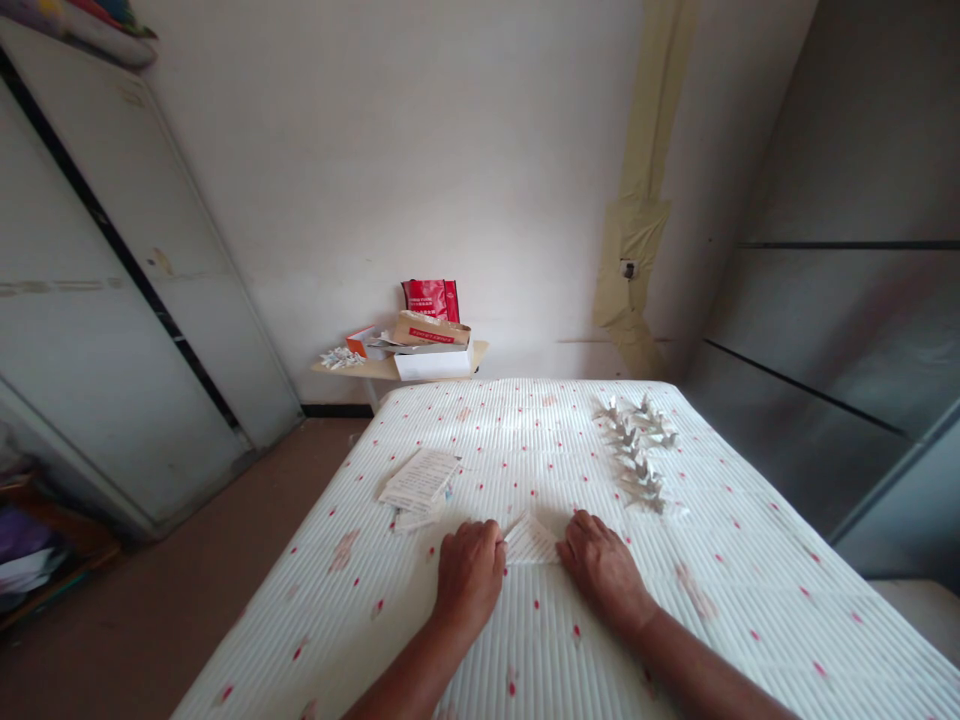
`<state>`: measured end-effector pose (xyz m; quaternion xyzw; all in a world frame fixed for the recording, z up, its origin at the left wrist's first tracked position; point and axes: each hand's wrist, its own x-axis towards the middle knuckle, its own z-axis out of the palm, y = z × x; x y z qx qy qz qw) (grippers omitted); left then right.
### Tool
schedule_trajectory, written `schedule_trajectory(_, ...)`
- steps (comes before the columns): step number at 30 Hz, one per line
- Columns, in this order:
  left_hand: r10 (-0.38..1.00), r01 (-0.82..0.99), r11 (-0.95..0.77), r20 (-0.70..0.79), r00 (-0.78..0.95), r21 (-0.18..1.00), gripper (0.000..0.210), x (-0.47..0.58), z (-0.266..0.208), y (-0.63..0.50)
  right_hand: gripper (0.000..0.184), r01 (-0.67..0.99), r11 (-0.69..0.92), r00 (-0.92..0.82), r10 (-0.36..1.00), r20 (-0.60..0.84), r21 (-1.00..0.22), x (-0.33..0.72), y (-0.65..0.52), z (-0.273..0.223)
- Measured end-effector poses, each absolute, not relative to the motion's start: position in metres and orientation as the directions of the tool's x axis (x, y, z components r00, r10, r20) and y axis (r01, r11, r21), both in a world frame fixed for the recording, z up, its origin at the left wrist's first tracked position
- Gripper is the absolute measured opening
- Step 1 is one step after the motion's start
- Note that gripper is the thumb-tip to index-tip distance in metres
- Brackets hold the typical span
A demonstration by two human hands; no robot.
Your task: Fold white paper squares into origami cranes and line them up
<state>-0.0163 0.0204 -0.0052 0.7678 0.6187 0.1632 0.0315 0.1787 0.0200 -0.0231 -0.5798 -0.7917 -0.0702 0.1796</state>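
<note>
A sheet of printed paper, folded into a triangle, lies on the quilted bed cover between my hands. My left hand is closed on its left corner. At the opposite corner, my right hand has its fingers bent together on the paper's edge; its fingertips are partly hidden. Left of the hands rests a stack of printed paper pieces. To the right stand several folded paper cranes in loose rows.
The white cover with red specks spreads under everything. Beyond its far edge, a small table bears a white box, a red bag and more small folded papers. Cabinets flank the left side.
</note>
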Motion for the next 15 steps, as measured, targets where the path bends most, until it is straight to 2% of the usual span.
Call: schedule_trajectory(15,0.959,0.949,-0.233,0.211,0.188,0.214,0.014,-0.014,-0.0071,0.0209,0.013,0.958,0.281,-0.251,0.923,0.291,-0.065,0.177,0.0262,-0.0149)
